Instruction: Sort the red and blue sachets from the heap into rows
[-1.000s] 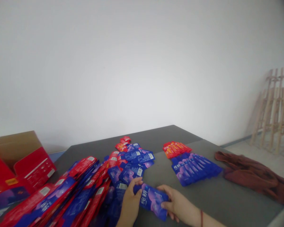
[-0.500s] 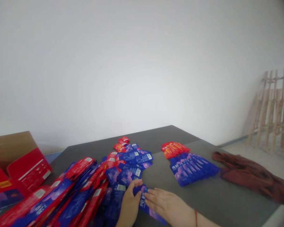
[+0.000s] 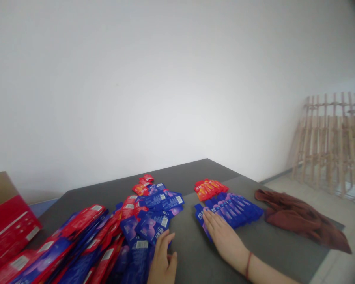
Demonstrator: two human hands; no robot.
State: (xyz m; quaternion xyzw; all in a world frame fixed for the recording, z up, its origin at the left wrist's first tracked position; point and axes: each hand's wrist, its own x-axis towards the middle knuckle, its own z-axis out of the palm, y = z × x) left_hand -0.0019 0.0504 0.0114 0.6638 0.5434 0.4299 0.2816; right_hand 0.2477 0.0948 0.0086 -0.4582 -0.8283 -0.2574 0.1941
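My right hand [image 3: 225,236] lies flat with its fingers stretched over a blue packet [image 3: 200,213], at the left end of a fanned row of blue packets [image 3: 239,207]. Behind that row is a smaller fan of red packets [image 3: 210,188]. My left hand [image 3: 163,258] is at the bottom centre, thumb and fingers apart, beside a loose heap of blue packets [image 3: 152,225]; nothing shows between its fingers. Farther left, long red and blue packets [image 3: 73,244] lie in a slanting pile.
A red box [image 3: 13,225] with a brown inner flap stands at the left. A brown cloth [image 3: 298,221] lies on the right of the grey table [image 3: 192,167]. Wooden racks [image 3: 328,146] lean against the white wall.
My right hand has moved right with a blue packet, which now lies at the fan's left end. My left hand has let go of that packet. The view has shifted slightly right.
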